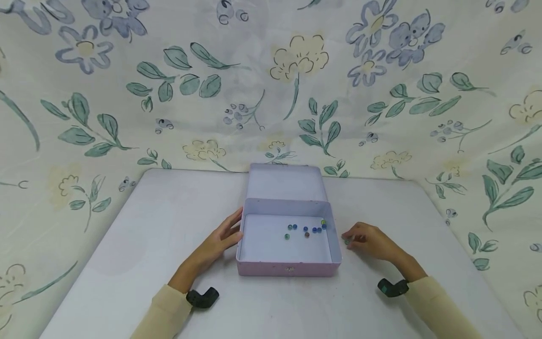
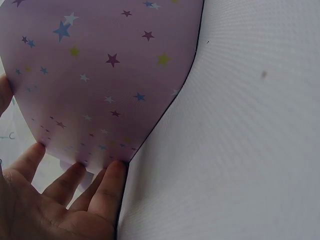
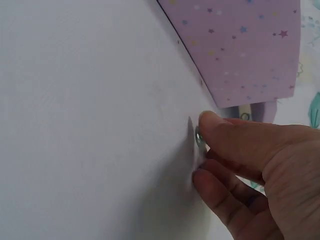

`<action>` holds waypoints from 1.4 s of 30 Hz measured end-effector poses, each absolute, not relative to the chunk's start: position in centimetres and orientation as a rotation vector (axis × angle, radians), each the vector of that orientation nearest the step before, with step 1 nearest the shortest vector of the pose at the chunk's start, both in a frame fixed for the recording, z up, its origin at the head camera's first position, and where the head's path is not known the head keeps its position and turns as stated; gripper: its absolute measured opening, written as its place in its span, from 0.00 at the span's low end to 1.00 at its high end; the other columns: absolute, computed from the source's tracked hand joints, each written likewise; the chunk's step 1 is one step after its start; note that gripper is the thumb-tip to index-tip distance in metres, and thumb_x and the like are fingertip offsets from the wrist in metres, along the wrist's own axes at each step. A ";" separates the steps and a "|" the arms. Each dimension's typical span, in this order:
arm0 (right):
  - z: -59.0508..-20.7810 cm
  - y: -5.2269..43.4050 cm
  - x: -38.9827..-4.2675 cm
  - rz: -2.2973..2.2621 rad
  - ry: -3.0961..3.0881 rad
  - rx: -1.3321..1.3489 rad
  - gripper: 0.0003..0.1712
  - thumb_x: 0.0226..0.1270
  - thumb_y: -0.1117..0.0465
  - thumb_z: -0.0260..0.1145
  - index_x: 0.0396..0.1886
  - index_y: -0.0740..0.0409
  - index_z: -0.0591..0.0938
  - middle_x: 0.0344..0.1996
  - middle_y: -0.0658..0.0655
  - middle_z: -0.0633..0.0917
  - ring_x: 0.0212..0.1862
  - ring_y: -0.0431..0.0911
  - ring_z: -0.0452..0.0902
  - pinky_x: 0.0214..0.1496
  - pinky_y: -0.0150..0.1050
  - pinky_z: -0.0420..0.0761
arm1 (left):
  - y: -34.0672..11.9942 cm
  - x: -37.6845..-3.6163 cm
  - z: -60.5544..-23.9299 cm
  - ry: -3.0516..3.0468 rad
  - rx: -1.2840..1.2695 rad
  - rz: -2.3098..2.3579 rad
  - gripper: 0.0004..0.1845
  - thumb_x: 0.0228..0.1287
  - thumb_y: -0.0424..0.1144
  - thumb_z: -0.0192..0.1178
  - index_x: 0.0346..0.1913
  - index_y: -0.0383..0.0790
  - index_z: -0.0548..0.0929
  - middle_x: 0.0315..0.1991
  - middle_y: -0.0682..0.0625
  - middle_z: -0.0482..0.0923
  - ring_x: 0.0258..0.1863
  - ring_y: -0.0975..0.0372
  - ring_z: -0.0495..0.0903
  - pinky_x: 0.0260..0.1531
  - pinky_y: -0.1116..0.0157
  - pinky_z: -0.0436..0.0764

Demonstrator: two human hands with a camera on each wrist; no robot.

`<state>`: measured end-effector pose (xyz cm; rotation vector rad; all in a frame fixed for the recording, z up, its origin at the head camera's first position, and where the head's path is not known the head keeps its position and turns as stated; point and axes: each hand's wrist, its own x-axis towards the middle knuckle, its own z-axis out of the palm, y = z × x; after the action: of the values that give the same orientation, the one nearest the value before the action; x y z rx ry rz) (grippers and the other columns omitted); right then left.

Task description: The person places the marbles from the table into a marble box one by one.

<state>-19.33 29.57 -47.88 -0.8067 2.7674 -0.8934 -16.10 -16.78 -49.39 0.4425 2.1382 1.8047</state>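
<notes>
We saw the open pink tin box (image 1: 289,267) standing near the middle of the white table (image 1: 127,245), its raised lid (image 1: 285,182) leaning back toward the flowered cloth (image 1: 296,84) that rose just behind the table's far edge. Bare tabletop lay to either side of the box and in front of it, out to the rounded corners.

A single marble (image 1: 346,241) lay on the table just outside the box's right wall, right at the fingertips of the right hand (image 1: 370,242). In the right wrist view the marble (image 3: 198,138) sat between the thumb tip and the curled fingers (image 3: 220,195), which pinched it against the table surface, the starred side of the box (image 3: 240,45) close above.

The left hand (image 1: 218,240) rested against the box's left wall. From the left wrist we saw its fingers (image 2: 107,187) straight and slightly spread, the tips pressed flat to the starred pink side (image 2: 100,75).

Inside the box, a small cluster of marbles (image 1: 309,229), blue, green and reddish, lay toward the right rear corner, nearer the right hand's fingers than the left's.
</notes>
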 end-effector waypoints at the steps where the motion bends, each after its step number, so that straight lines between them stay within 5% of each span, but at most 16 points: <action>1: -47.9 29.5 -19.3 -0.905 2.768 -0.830 0.12 0.61 0.67 0.72 0.46 0.59 0.88 0.38 0.51 0.86 0.39 0.37 0.79 0.41 0.30 0.82 | -16.8 -16.1 -49.4 2.142 0.442 1.802 0.37 0.77 0.47 0.51 0.80 0.64 0.47 0.82 0.47 0.41 0.79 0.38 0.47 0.72 0.33 0.54; 28: -48.2 29.2 -18.4 -1.057 2.863 -0.902 0.11 0.59 0.73 0.71 0.41 0.60 0.90 0.37 0.52 0.88 0.42 0.40 0.85 0.45 0.34 0.87 | -16.7 -15.8 -49.0 2.186 0.434 1.777 0.37 0.76 0.45 0.51 0.80 0.64 0.47 0.82 0.46 0.43 0.78 0.38 0.49 0.71 0.34 0.58; 42: -40.6 26.5 -19.6 -1.080 2.887 -0.922 0.13 0.63 0.70 0.70 0.46 0.56 0.90 0.42 0.51 0.88 0.46 0.46 0.86 0.49 0.41 0.87 | -16.9 -16.0 -49.3 2.181 0.443 1.779 0.36 0.77 0.46 0.50 0.80 0.65 0.47 0.82 0.46 0.43 0.78 0.38 0.50 0.71 0.34 0.57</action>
<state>-19.57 26.51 -40.56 -0.9219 2.8867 -1.0799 -15.97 -16.85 -49.26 0.4431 2.1809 1.7787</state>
